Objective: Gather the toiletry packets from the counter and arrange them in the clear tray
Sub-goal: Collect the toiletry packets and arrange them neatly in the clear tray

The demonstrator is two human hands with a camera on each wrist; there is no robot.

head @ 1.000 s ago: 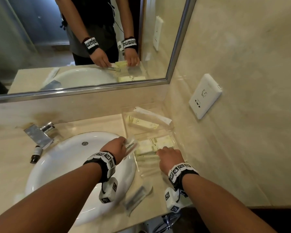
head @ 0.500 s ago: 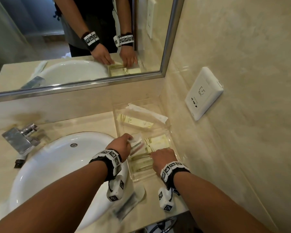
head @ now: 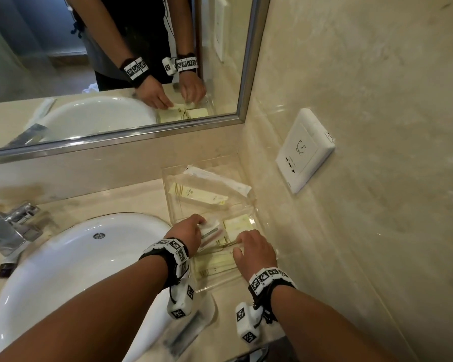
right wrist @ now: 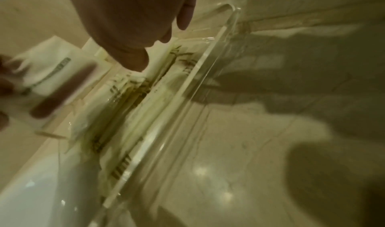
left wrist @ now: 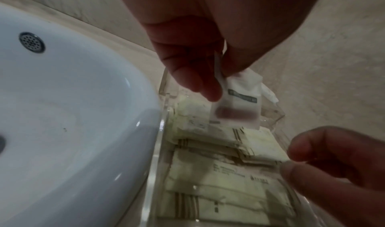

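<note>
A clear tray stands on the counter in the corner by the wall and holds several pale yellow packets. My left hand pinches a clear packet with a green label and a dark red strip, held low over the tray's left side; the left wrist view shows the clear packet between thumb and fingers. My right hand rests its fingertips on the yellow packets inside the tray. Another clear packet lies on the counter near the front edge.
Further back in clear acrylic lie a long white packet and a yellow one. The white sink borders the tray on the left, with a faucet and a small dark tube. A wall socket is on the right.
My left hand has carried the clear packet from the sink's rim rightward to over the tray. My right hand has stayed on the yellow packets.
</note>
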